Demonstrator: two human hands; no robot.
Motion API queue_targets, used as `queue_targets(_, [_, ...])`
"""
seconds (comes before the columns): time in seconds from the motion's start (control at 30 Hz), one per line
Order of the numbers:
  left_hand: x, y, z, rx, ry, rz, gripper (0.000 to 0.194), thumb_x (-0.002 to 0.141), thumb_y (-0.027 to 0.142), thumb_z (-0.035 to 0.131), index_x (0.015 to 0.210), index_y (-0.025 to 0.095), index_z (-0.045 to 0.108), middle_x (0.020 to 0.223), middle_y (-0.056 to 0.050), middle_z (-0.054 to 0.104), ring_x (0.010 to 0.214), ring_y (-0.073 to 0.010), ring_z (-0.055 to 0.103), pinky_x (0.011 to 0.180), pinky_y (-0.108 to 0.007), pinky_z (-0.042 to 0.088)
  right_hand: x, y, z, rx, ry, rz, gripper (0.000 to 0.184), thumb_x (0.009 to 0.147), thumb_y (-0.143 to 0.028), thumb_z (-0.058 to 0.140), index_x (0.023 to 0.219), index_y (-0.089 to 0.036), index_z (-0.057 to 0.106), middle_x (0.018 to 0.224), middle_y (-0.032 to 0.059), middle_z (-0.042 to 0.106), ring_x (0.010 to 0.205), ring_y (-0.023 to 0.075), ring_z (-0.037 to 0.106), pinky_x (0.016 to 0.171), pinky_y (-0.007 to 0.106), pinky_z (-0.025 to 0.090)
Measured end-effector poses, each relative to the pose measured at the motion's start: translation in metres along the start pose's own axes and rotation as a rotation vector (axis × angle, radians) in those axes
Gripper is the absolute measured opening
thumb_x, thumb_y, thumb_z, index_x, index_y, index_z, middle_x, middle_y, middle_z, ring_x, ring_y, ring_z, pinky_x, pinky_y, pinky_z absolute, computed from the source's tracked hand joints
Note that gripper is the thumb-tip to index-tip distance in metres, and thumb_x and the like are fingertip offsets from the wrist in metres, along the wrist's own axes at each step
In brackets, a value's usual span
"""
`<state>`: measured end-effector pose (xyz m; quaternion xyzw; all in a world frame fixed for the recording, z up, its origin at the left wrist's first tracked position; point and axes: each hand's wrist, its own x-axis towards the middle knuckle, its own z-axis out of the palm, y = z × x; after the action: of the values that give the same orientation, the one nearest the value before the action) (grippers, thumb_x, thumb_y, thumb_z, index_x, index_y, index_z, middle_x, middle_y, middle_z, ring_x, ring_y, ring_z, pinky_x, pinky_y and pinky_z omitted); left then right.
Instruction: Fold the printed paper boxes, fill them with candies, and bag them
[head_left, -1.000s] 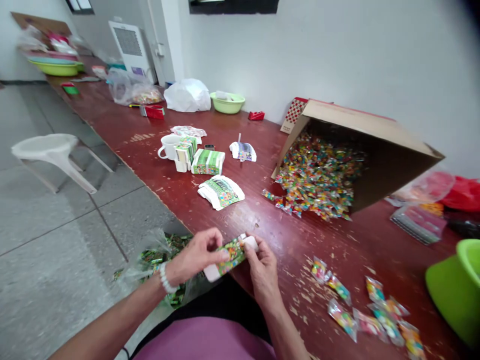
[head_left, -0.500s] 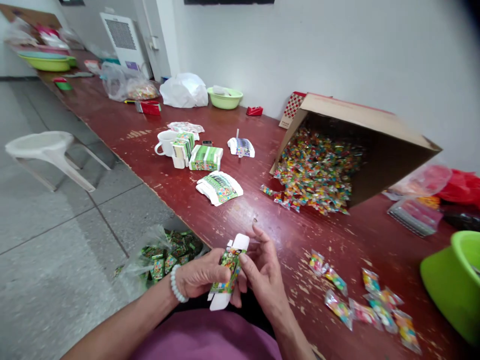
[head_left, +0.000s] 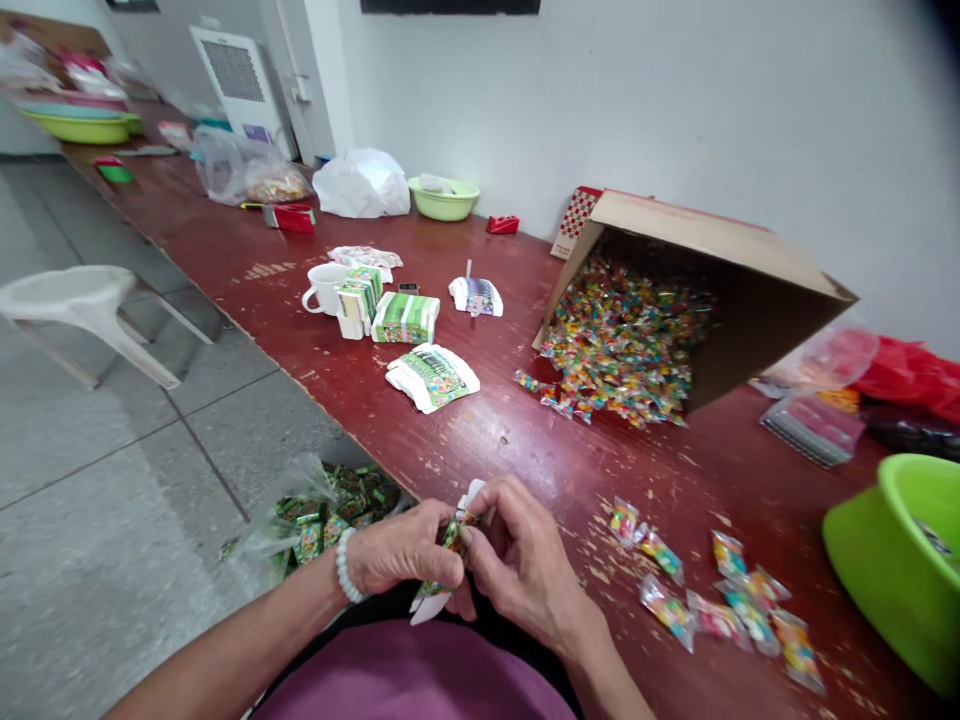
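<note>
A small green printed carton (head_left: 454, 532) with white end flaps is held low at the table's front edge, above my lap. My left hand (head_left: 397, 548), with a pale bead bracelet at the wrist, pinches the carton's left side between thumb and fingers. At its upper end, my right hand (head_left: 525, 555) grips near the white flap with thumb and curled fingers. Much of the carton is hidden behind the fingers. To the right of my hands, several wrapped candy packets (head_left: 724, 610) lie loose on the red table (head_left: 480, 440).
A tipped cardboard box (head_left: 750, 240) spills wrapped candies. Flat cartons (head_left: 435, 378), banded carton stacks (head_left: 405, 318) and a white mug (head_left: 324, 290) stand further left. A green tub (head_left: 892, 560) is at right. Below the edge sits a bag of filled cartons (head_left: 307, 535).
My right hand has closed in from beside the carton, its fingers curling over the upper end. The carton has turned more edge-on. The camera view has shifted slightly.
</note>
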<state>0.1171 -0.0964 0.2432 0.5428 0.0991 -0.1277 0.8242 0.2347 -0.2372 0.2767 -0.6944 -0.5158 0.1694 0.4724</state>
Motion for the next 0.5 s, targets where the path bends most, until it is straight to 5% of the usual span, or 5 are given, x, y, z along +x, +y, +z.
queue_targets(0.17, [-0.002, 0.006, -0.001, 0.031, -0.02, -0.039, 0.041, 0.061, 0.042, 0.085, 0.088, 0.014, 0.073, 0.075, -0.003, 0.073, 0.061, -0.0155, 0.067, 0.062, -0.024, 0.052, -0.001, -0.003, -0.012, 0.152, -0.182, 0.127, 0.008, 0.082, -0.015, 0.06, 0.087, -0.022, 0.057, 0.07, -0.0044, 0.058, 0.057, 0.0103, 0.05, 0.052, 0.021, 0.037])
queue_targets(0.33, [0.0, 0.009, 0.001, 0.067, 0.037, -0.1, 0.031, 0.056, 0.027, 0.085, 0.079, 0.015, 0.068, 0.062, 0.004, 0.062, 0.051, -0.0102, 0.057, 0.05, -0.02, 0.051, -0.003, 0.001, -0.012, 0.165, -0.271, 0.1, 0.015, 0.08, -0.011, 0.06, 0.088, -0.022, 0.054, 0.067, -0.0069, 0.055, 0.055, 0.0091, 0.045, 0.05, 0.019, 0.033])
queue_targets(0.4, [0.001, 0.011, 0.003, 0.041, 0.068, -0.104, 0.028, 0.056, 0.024, 0.082, 0.078, 0.015, 0.067, 0.061, 0.005, 0.06, 0.048, -0.0093, 0.054, 0.047, -0.021, 0.051, -0.003, 0.006, -0.005, 0.193, -0.219, 0.092, 0.012, 0.082, -0.013, 0.06, 0.088, -0.022, 0.057, 0.068, -0.0057, 0.057, 0.056, 0.0095, 0.046, 0.05, 0.019, 0.035])
queue_targets(0.5, [0.004, 0.013, 0.004, 0.048, 0.189, -0.038, 0.02, 0.061, 0.02, 0.076, 0.078, 0.014, 0.067, 0.063, 0.004, 0.059, 0.05, -0.0088, 0.053, 0.047, -0.021, 0.052, -0.004, 0.016, 0.01, 0.169, 0.085, 0.098, 0.019, 0.082, -0.019, 0.065, 0.1, -0.021, 0.064, 0.083, -0.0002, 0.061, 0.06, 0.011, 0.05, 0.055, 0.022, 0.042])
